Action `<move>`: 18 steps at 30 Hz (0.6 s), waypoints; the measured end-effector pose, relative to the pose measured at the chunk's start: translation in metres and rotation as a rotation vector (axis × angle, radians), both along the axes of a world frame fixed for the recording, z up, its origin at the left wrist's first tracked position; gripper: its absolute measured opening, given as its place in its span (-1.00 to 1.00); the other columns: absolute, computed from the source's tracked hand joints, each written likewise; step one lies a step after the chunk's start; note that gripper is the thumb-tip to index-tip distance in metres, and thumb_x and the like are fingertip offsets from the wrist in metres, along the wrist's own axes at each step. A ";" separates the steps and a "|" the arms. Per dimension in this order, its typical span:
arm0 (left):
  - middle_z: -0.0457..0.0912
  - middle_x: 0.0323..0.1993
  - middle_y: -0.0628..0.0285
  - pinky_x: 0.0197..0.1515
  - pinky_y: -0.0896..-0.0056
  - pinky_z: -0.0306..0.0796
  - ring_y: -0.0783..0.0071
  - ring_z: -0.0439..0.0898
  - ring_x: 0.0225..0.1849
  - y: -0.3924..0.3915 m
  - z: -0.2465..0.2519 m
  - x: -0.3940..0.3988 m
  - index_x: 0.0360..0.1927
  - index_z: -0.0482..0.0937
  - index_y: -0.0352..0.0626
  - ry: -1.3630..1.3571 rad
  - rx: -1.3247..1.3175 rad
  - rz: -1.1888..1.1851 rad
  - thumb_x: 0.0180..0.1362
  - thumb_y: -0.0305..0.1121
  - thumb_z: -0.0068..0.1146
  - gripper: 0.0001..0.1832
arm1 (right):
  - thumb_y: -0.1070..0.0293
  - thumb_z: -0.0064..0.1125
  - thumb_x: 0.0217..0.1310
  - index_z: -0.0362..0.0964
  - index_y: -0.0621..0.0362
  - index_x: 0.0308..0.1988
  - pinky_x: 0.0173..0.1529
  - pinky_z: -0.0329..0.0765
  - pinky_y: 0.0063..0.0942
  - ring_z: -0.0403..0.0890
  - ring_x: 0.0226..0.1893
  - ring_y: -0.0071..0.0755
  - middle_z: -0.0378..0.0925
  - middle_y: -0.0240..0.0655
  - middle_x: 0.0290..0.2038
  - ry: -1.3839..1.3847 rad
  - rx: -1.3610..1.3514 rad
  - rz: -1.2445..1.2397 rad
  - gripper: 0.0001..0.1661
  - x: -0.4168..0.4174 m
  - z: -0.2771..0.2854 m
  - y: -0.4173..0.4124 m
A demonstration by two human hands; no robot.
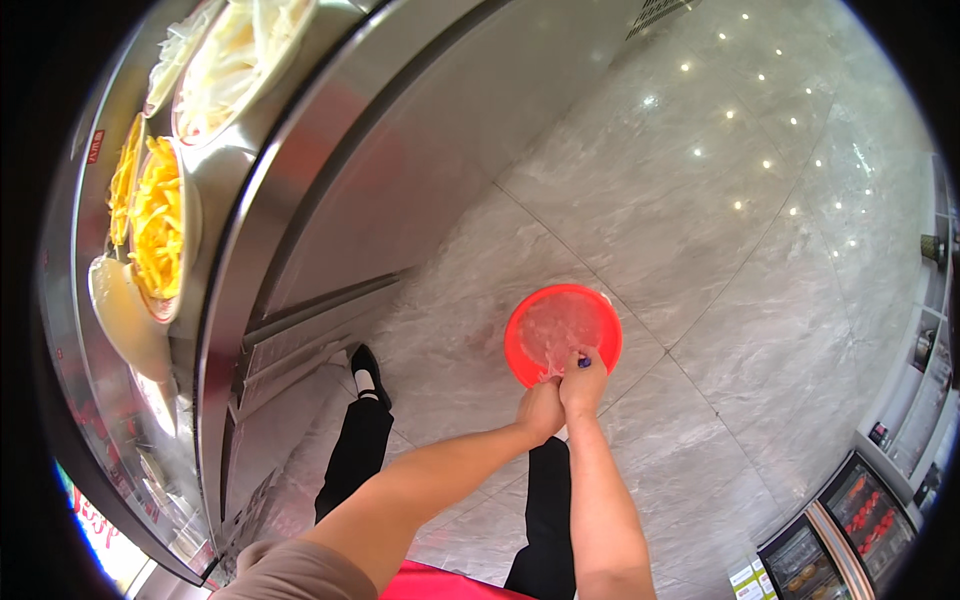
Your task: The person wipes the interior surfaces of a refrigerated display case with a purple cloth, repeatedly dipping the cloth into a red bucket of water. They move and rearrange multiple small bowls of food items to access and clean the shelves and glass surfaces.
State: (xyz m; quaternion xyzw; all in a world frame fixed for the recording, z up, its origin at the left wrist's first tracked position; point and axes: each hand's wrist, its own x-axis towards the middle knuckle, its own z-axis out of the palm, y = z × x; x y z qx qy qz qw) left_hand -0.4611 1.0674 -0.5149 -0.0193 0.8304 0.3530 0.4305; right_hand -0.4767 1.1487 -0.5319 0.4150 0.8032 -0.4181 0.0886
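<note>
A red plastic basin (516,352) with water in it lies below and ahead of me; whether it stands on the floor I cannot tell. Over its near rim my two hands are pressed together. My right hand (583,386) is closed, and a small dark blue thing (584,362) shows between its curled fingers. Against it sits my left hand (541,411), bent into a fist, its contents hidden. Pale wet strands (553,369) show from the hands down into the basin; whether they are water or cloth is unclear.
At left runs a stainless steel counter (247,195) holding bowls of yellow strips (159,225) and shredded pale vegetable (232,67). Grey floor tiles (675,270) spread ahead. My black shoe (381,384) is beside the counter base. A glass-front display case (862,510) stands lower right.
</note>
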 end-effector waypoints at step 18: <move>0.48 -0.21 0.25 -0.68 0.70 0.12 0.65 0.27 -0.60 0.023 0.301 -0.009 0.04 0.36 -0.20 -1.407 1.355 1.120 0.27 -0.23 0.01 -0.64 | -0.52 -0.34 0.13 -0.13 -0.13 0.39 0.16 0.24 0.38 0.11 0.30 0.19 0.03 -0.08 0.34 0.854 -1.816 -0.174 0.02 -0.020 0.247 0.046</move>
